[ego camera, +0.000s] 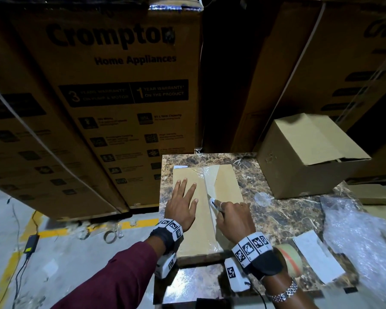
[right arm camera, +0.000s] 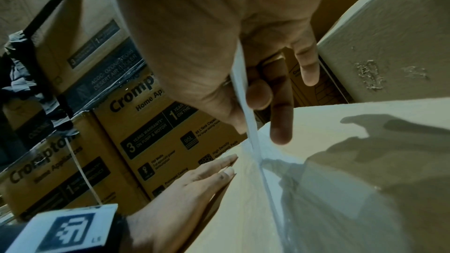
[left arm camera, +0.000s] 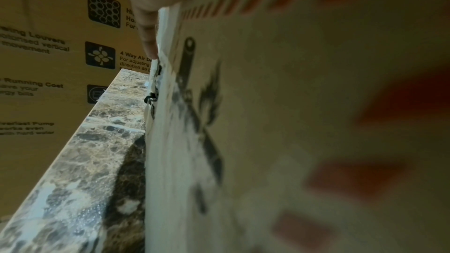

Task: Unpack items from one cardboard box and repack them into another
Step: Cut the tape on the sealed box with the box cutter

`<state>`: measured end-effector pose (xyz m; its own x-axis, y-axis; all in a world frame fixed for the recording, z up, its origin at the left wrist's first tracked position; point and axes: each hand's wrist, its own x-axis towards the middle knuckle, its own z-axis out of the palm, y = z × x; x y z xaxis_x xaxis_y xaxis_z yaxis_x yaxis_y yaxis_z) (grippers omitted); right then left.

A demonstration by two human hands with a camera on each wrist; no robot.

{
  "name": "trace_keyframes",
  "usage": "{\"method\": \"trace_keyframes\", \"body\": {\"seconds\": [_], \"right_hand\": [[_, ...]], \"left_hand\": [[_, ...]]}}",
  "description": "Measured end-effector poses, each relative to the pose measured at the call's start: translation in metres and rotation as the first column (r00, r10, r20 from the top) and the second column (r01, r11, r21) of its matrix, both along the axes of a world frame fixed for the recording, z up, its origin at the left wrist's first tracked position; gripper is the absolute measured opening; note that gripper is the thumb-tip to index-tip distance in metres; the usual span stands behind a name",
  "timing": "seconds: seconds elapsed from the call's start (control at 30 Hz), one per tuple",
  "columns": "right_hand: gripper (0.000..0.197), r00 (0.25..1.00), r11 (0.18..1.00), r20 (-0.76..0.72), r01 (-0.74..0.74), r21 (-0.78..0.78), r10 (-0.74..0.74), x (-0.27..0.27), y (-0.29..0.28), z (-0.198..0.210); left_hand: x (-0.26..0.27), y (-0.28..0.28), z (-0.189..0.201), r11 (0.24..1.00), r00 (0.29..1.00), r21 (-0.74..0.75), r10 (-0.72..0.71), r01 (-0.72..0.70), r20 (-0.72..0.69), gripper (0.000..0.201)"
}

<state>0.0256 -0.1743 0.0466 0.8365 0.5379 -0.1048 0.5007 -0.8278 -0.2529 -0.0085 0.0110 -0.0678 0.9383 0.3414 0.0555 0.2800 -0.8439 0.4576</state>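
Observation:
A flat cardboard box [ego camera: 198, 239] lies on the marble table [ego camera: 283, 210], its middle seam covered with clear tape [ego camera: 210, 179]. My left hand [ego camera: 181, 208] presses flat on the box's left half, fingers spread. My right hand [ego camera: 232, 212] grips a small white cutter [ego camera: 214, 202] whose tip is on the taped seam. In the right wrist view the cutter [right arm camera: 246, 114] meets the tape at the seam, and the left hand [right arm camera: 194, 186] lies flat beside it. A second cardboard box [ego camera: 299, 161] stands at the back right, one flap raised.
Tall printed appliance cartons [ego camera: 112, 97] wall off the back and left. A tape roll [ego camera: 291, 258], a white paper [ego camera: 316, 255] and crumpled clear plastic wrap [ego camera: 361, 233] lie on the table's right side. A charger and cable [ego camera: 31, 241] lie on the floor at left.

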Motion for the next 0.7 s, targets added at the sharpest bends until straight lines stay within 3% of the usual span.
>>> {"method": "trace_keyframes", "body": {"seconds": [0.3,0.7], "right_hand": [[0.044,0.999,1.0,-0.042,0.008,0.012,-0.007,-0.025,-0.017,-0.01],[0.044,0.998,0.999,-0.066,0.022,0.045,-0.019,-0.048,-0.039,0.0]], "left_hand": [[-0.001,-0.002,0.0,1.0,1.0,0.009,0.011,-0.011,0.005,0.055],[-0.001,-0.002,0.003,1.0,1.0,0.009,0.017,-0.017,0.006,0.055]]}}
